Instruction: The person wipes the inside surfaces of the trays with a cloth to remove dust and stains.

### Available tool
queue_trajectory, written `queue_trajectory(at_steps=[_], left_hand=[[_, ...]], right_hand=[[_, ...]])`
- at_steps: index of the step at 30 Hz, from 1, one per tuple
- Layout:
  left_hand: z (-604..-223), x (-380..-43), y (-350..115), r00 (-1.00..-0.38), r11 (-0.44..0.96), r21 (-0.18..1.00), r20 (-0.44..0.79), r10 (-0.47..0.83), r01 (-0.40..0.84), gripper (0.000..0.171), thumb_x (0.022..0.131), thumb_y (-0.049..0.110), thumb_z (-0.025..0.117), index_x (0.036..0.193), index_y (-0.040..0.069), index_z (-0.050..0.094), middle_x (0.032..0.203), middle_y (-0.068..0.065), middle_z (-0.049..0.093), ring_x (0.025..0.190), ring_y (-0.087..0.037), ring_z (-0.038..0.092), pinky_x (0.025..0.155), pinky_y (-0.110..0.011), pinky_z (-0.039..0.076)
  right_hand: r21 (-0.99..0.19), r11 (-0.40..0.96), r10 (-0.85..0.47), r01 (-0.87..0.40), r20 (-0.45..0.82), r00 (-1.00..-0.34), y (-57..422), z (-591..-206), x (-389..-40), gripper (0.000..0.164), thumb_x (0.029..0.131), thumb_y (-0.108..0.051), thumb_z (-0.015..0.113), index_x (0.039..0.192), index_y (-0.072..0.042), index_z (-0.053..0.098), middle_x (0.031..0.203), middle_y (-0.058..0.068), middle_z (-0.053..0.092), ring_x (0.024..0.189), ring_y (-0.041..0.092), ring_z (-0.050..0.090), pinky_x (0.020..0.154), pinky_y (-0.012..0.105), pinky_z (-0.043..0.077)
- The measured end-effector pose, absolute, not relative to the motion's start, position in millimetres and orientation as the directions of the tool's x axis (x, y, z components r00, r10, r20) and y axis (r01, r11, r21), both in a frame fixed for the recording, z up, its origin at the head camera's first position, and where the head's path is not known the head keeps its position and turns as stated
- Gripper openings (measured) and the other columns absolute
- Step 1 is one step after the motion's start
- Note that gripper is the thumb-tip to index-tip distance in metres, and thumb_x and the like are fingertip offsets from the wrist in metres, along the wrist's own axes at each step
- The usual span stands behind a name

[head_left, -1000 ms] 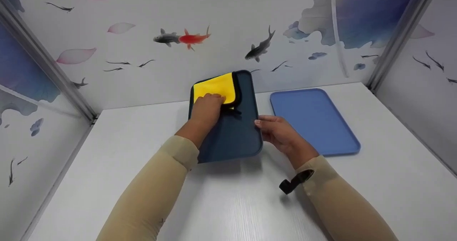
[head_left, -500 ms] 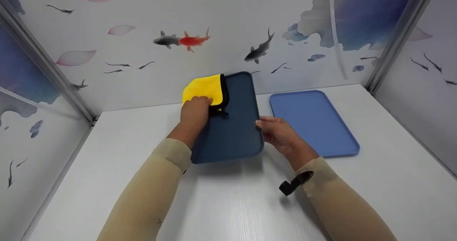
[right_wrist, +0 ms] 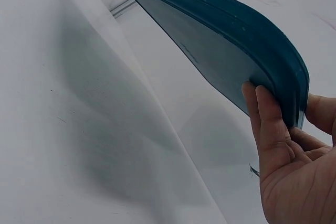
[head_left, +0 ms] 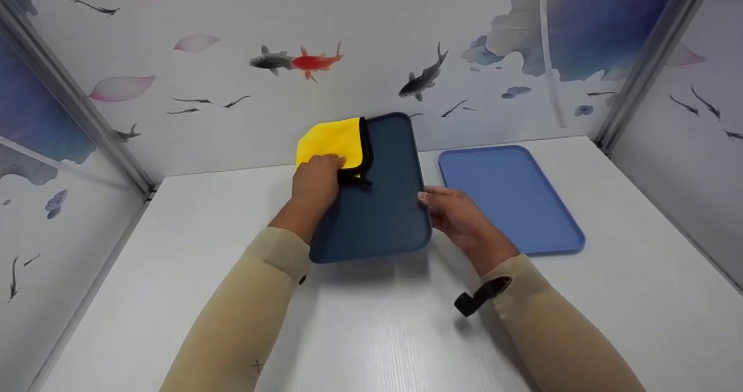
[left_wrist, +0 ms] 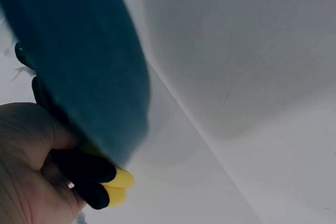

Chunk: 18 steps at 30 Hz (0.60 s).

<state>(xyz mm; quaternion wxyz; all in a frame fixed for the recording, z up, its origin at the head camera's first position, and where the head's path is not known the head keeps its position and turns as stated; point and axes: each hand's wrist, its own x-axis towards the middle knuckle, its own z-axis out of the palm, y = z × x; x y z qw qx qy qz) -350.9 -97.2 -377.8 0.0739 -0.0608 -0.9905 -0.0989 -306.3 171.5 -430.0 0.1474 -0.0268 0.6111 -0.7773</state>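
Note:
A dark blue tray (head_left: 383,218) is held tilted above the white table, its face toward the head camera. My right hand (head_left: 458,215) grips its right edge, thumb in front and fingers (right_wrist: 268,114) against the underside. A folded yellow cloth with black trim (head_left: 334,139) lies over the tray's upper left part and sticks out past the left edge. My left hand (head_left: 316,186) holds the cloth by its lower part. In the left wrist view the folded cloth's black and yellow edge (left_wrist: 121,179) shows between thumb and fingers, beside the blurred tray.
A lighter blue tray (head_left: 505,200) lies flat on the white table (head_left: 203,252) at the back right. Behind the table stands a white wall (head_left: 371,26) with painted fish, and side panels close in left and right.
The left hand has slid the cloth left across the tray, so it now overhangs the left edge; over the last half second it has stayed nearly still. The right hand keeps its grip.

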Motion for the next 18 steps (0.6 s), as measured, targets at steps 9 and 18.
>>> queue_trajectory(at_steps=[9, 18], left_hand=[[-388.5, -345.2, -95.7, -0.976, 0.960, 0.235, 0.190, 0.108, 0.152, 0.042, 0.106, 0.005, 0.053, 0.145, 0.019, 0.063, 0.141, -0.004, 0.068, 0.126, -0.027, 0.065, 0.116, -0.044, 0.048], [-393.5, -336.0, -81.6, -0.975, 0.953, 0.260, 0.194, 0.109, 0.158, 0.045, 0.105, 0.002, 0.054, 0.147, 0.019, 0.059, 0.148, -0.001, 0.063, 0.138, -0.024, 0.059, 0.120, -0.041, 0.044]], right_hand=[[-0.962, -0.196, -0.283, 0.189, -0.129, -0.950, 172.9, -430.8, -306.5, 0.051, 0.104, -0.013, 0.060, 0.149, 0.007, 0.048, 0.093, -0.007, 0.078, 0.083, 0.007, 0.073, 0.082, 0.023, 0.058], [-0.958, -0.199, -0.256, 0.208, -0.153, -0.954, 173.5, -431.4, -307.9, 0.049, 0.103, -0.015, 0.064, 0.146, 0.004, 0.054, 0.096, -0.005, 0.079, 0.086, 0.009, 0.073, 0.082, 0.024, 0.059]])
